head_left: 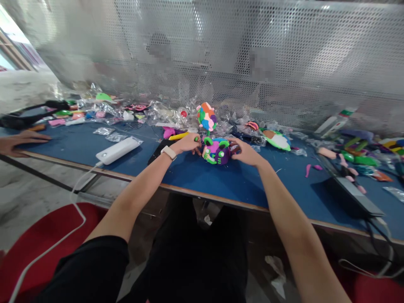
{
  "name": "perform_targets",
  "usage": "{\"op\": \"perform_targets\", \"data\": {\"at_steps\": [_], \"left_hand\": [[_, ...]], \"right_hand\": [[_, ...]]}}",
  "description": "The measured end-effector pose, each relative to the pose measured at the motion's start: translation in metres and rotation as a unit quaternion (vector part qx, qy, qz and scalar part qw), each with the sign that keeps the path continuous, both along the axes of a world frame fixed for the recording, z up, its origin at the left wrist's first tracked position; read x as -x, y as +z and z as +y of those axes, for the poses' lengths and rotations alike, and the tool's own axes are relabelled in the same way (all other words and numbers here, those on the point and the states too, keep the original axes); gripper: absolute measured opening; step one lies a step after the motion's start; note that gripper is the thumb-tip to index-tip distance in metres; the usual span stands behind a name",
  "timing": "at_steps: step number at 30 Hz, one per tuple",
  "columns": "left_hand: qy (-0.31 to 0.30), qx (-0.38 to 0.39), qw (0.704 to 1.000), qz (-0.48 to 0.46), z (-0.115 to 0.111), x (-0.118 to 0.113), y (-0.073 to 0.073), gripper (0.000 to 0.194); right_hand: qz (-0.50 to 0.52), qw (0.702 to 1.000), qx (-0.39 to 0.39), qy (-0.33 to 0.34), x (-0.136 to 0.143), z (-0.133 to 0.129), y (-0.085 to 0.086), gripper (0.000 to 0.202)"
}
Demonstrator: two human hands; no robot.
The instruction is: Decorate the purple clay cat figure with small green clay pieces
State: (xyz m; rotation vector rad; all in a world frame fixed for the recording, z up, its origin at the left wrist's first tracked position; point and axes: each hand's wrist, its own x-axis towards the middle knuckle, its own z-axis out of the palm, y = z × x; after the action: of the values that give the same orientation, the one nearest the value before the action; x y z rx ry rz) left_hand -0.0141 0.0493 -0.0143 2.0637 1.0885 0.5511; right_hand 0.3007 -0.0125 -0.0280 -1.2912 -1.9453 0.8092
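Observation:
A multicoloured clay animal head [216, 151] with green-rimmed ears and a purple and pink face rests on the blue table [202, 181]. My left hand [189, 144], with a pale watch band on its wrist, is closed at the head's left side; a small green bit shows at its fingertips. Curved against the right side of the head is my right hand [244, 151], its fingers apart and their tips partly hidden behind it. Just behind stands a round ball patched in orange, green, blue and pink [206, 116]. A yellow piece [178, 136] lies beside my left hand.
A white power bank [118, 150] with a cable lies at left, near another person's hand [27, 141]. Clay pieces and clear plastic bags line the perforated metal panel [202, 54]. A black device [353, 198] sits at right. Red stools [53, 240] are below.

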Motion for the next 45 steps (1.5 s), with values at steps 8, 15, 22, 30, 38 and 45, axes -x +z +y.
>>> {"op": "perform_targets", "data": {"at_steps": [8, 15, 22, 30, 38, 45], "left_hand": [[-0.017, -0.164, 0.986, 0.036, 0.010, -0.006, -0.013, 0.020], [-0.038, -0.219, 0.974, 0.044, 0.009, -0.013, -0.027, 0.022], [-0.046, -0.227, 0.973, 0.015, 0.008, -0.012, -0.023, 0.021], [-0.032, -0.218, 0.975, -0.036, 0.007, -0.012, -0.012, 0.023], [-0.050, -0.210, 0.975, -0.054, 0.001, -0.015, -0.010, 0.019], [-0.064, -0.218, 0.971, -0.077, -0.003, -0.008, 0.002, 0.016]], "right_hand": [[-0.026, 0.998, -0.054, 0.010, -0.005, -0.001, 0.002, 0.084], [-0.065, 0.993, -0.087, 0.037, 0.021, -0.002, -0.010, 0.122], [-0.033, 0.985, -0.171, 0.003, 0.033, -0.004, -0.014, 0.104], [-0.049, 0.981, -0.170, 0.082, 0.017, -0.015, 0.006, 0.089], [-0.008, 0.981, -0.186, 0.055, 0.028, -0.010, -0.001, 0.072], [0.057, 0.976, -0.207, 0.018, 0.019, -0.015, 0.014, 0.033]]}}
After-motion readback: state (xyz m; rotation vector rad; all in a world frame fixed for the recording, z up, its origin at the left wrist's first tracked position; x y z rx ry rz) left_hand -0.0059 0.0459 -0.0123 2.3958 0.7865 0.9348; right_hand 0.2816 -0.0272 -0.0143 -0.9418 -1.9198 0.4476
